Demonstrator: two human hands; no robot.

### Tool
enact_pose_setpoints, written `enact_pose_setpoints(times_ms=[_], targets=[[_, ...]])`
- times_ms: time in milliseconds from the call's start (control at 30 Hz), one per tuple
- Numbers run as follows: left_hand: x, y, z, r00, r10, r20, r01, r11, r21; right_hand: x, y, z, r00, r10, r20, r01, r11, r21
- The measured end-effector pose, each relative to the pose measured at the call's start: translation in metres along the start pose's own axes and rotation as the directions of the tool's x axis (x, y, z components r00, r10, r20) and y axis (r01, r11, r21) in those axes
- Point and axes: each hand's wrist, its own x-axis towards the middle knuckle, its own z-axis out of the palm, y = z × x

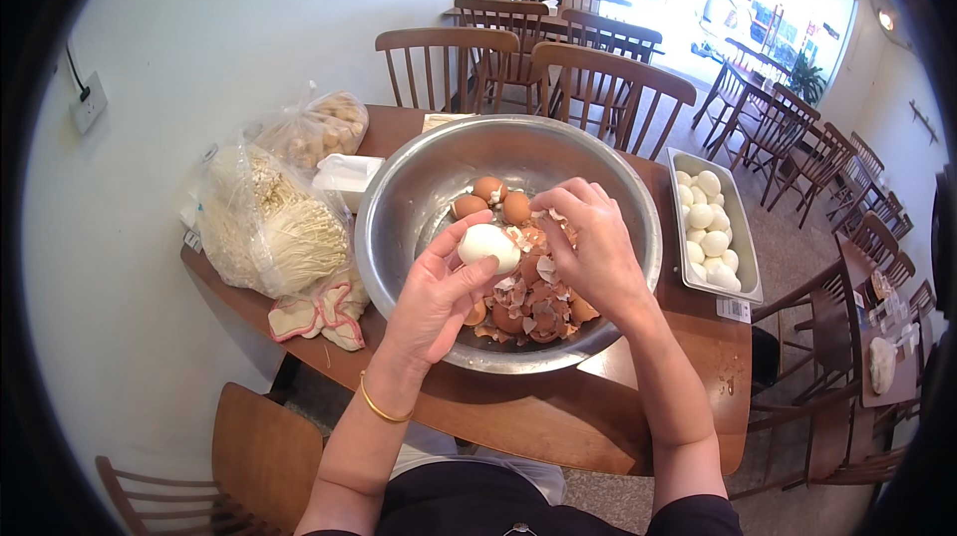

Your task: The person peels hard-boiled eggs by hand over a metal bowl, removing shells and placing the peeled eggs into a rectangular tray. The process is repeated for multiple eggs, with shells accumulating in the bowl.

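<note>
My left hand (441, 289) holds a boiled egg (487, 248), mostly white and bare, with a little brown shell at its right end. Just right of it, my right hand (594, 240) has its fingertips pinched around what looks like a scrap of eggshell (555, 214). Both hands are above a large stainless steel basin (407, 184). Several brown eggs (469, 207) in their shells, some cracked, lie at the basin's far side. Broken brown eggshells (542, 304) are heaped on its near right side, partly under my hands.
A metal pan (677, 222) of several peeled eggs (703, 216) stands right of the basin. At left are a plastic bag of enoki mushrooms (280, 237), another filled bag (329, 125), tissues (348, 173) and a pink-edged cloth (321, 315). Wooden chairs (448, 42) surround the wooden table (523, 416).
</note>
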Motion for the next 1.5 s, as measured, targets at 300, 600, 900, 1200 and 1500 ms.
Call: enact_pose_setpoints(times_ms=[300, 600, 900, 1200, 1500], targets=[[0.001, -0.001, -0.002, 1.000, -0.014, 0.006, 0.014, 1.000, -0.026, 0.000, -0.014, 0.007, 0.990, -0.008, 0.143, -0.053, 0.906, 0.421], [0.000, -0.003, -0.003, 0.999, 0.024, -0.033, -0.024, 1.000, 0.014, -0.003, -0.025, 0.007, 0.997, -0.071, 0.029, 0.061, 0.964, 0.260], [0.000, -0.003, -0.001, 0.998, 0.034, -0.047, -0.033, 0.999, 0.018, -0.004, -0.020, 0.010, 0.997, 0.018, 0.071, -0.042, 0.936, 0.349], [0.000, -0.001, 0.003, 0.999, 0.008, -0.031, -0.009, 1.000, -0.025, 0.002, 0.001, 0.008, 0.992, -0.052, -0.113, 0.071, 0.983, 0.172], [0.000, 0.000, 0.005, 0.998, 0.043, -0.047, -0.042, 0.999, 0.024, -0.002, -0.023, 0.006, 0.986, 0.062, 0.152, -0.120, 0.904, 0.410]])
